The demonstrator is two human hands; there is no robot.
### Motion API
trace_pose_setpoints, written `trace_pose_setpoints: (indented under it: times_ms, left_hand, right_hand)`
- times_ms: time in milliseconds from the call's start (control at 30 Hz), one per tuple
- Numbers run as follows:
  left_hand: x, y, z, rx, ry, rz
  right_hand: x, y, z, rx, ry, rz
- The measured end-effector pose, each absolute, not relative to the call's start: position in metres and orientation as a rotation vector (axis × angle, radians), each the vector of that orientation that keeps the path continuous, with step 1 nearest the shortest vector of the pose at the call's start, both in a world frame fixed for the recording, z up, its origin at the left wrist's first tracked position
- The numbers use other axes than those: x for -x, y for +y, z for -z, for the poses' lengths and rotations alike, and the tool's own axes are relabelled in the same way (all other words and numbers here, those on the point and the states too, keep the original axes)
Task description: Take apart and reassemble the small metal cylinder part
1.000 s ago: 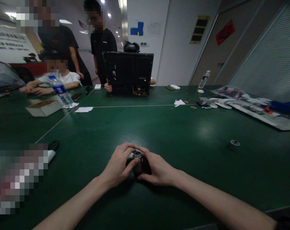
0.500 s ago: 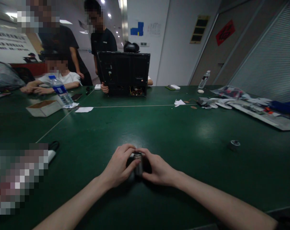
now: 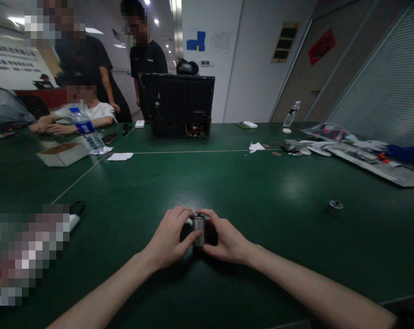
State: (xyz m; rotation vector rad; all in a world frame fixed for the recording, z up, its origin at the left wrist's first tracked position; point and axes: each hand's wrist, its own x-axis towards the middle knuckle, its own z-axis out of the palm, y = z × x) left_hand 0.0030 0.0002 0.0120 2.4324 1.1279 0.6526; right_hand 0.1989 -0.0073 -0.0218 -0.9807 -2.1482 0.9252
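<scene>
A small silver metal cylinder (image 3: 198,230) stands upright on the green table (image 3: 248,192), close to me. My left hand (image 3: 169,237) curls round its left side, thumb and fingers pressed on it. From the right, my right hand (image 3: 227,240) grips the same cylinder, with fingertips meeting over its top. A dark part shows behind the cylinder between my hands; I cannot make out what it is.
A small round metal part (image 3: 335,205) lies to the right. Farther back are a black computer case (image 3: 179,106), a cardboard box (image 3: 63,153), a water bottle (image 3: 86,130), and papers and parts (image 3: 360,153) at far right. Other people sit and stand at the far left.
The cylinder has tipped more upright between my hands. The hand that held the black case at the back is gone from it.
</scene>
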Motion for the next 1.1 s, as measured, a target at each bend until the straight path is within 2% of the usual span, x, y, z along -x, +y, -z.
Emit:
trace_pose_setpoints:
  times_ms: [1100]
  left_hand:
    - [0.003, 0.002, -0.001, -2.347, 1.096, -0.59]
  right_hand:
    - [-0.195, -0.007, 0.019, 0.912, -2.239, -0.82]
